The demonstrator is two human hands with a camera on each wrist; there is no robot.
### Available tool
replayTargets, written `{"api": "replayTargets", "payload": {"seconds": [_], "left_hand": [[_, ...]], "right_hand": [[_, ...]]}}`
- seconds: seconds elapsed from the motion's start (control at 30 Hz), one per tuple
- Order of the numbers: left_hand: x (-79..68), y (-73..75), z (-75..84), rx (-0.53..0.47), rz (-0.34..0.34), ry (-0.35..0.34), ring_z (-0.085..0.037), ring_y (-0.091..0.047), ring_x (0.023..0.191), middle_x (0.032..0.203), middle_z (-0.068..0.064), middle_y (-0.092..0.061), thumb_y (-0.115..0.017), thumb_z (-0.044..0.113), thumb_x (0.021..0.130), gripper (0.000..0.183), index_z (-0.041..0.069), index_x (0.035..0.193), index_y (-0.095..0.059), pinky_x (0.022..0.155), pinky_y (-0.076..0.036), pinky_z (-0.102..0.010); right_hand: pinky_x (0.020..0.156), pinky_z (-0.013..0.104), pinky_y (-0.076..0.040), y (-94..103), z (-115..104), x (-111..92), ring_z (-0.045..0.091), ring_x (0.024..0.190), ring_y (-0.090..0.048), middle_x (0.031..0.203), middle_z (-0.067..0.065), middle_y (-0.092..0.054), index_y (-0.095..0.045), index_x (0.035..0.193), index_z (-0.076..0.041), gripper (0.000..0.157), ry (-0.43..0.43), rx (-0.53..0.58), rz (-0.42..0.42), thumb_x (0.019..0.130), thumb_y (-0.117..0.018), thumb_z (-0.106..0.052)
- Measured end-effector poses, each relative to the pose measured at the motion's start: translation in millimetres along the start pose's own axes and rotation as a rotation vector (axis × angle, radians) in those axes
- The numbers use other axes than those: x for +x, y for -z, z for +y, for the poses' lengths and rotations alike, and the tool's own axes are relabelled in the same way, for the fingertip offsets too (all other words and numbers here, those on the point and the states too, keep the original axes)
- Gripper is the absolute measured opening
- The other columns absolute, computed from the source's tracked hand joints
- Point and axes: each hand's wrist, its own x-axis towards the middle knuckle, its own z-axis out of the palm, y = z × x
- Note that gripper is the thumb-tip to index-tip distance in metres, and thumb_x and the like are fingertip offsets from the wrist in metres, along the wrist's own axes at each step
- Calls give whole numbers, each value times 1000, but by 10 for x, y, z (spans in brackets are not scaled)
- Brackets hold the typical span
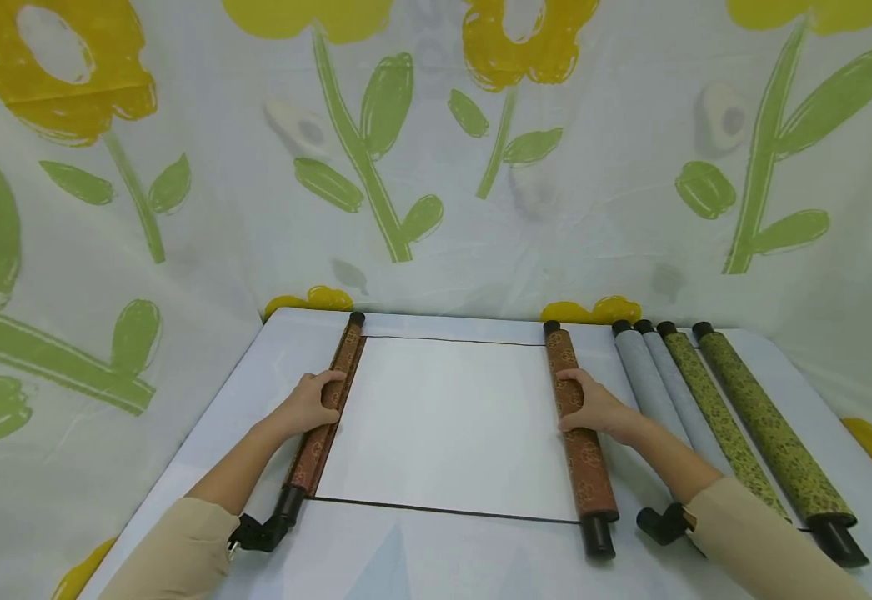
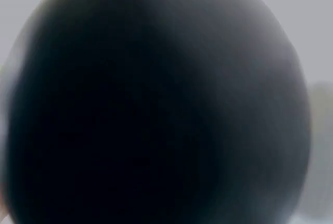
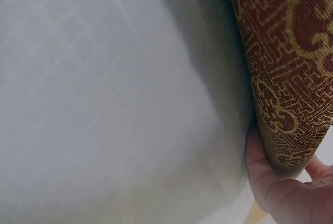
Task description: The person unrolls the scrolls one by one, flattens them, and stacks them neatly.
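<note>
A hanging scroll lies partly unrolled across the table, its white paper (image 1: 451, 425) spread between two rolled ends. My left hand (image 1: 312, 404) grips the left brown patterned roll (image 1: 312, 454), thumb and fingers curled over it. On the other side my right hand (image 1: 593, 404) holds the thicker right roll (image 1: 589, 475) around its middle. In the right wrist view the fingers (image 3: 263, 167) wrap the underside of the red-brown roll (image 3: 291, 78) with gold figures. A dark round shape (image 2: 156, 104), blurred and very close, fills most of the left wrist view and hides the left hand's work.
Right of the open scroll lie two grey rolls (image 1: 654, 383) and two green-and-gold patterned rolls (image 1: 774, 417), side by side, close to my right forearm. The white table (image 1: 436, 558) meets a flower-printed cloth (image 1: 481, 250) at the back. Black knobs stick out from the roll ends.
</note>
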Motion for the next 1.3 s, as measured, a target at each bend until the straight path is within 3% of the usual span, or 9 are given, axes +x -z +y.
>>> {"api": "replayTargets", "payload": {"seconds": [0.4, 0.67, 1.0, 1.13, 1.3], "left_hand": [[-111, 125, -161, -26, 61, -35, -49, -39, 116, 129, -37, -29, -61, 1, 75, 69, -2, 139, -37, 88, -40, -57], [-157, 167, -259, -40, 71, -28, -46, -41, 111, 129, -38, -30, -60, 1, 74, 75, -3, 143, -29, 85, -41, -55], [-114, 148, -298, -1, 21, -4, -55, -37, 116, 130, -41, -24, -57, 6, 80, 58, 1, 137, -44, 83, -41, -56], [-122, 137, -308, 28, 52, -5, -58, -36, 117, 128, -42, -28, -63, 10, 84, 55, 1, 135, -44, 87, -40, -63], [-149, 129, -356, 21, 85, -16, -57, -38, 115, 127, -40, -28, -73, 16, 82, 61, 2, 134, -44, 88, -40, -64]], "right_hand": [[101, 59, -30, -136, -51, 149, 44, 126, -34, 140, 33, -29, -26, 142, -5, 86, 17, -4, 22, 73, -78, -9], [102, 59, -29, -198, -146, 169, 45, 127, -33, 141, 33, -29, -26, 143, -5, 86, 39, 15, 12, 74, -78, -10], [95, 63, -33, -139, -158, 129, 48, 119, -33, 133, 38, -26, -25, 144, -8, 86, 31, -65, -28, 77, -75, -25], [96, 66, -30, -120, -115, 137, 49, 122, -28, 135, 38, -22, -22, 146, -8, 83, 14, -72, -47, 80, -71, -20], [94, 65, -32, -119, -88, 129, 50, 121, -30, 134, 40, -21, -21, 147, -7, 80, -2, -117, -68, 83, -67, -19]]}}
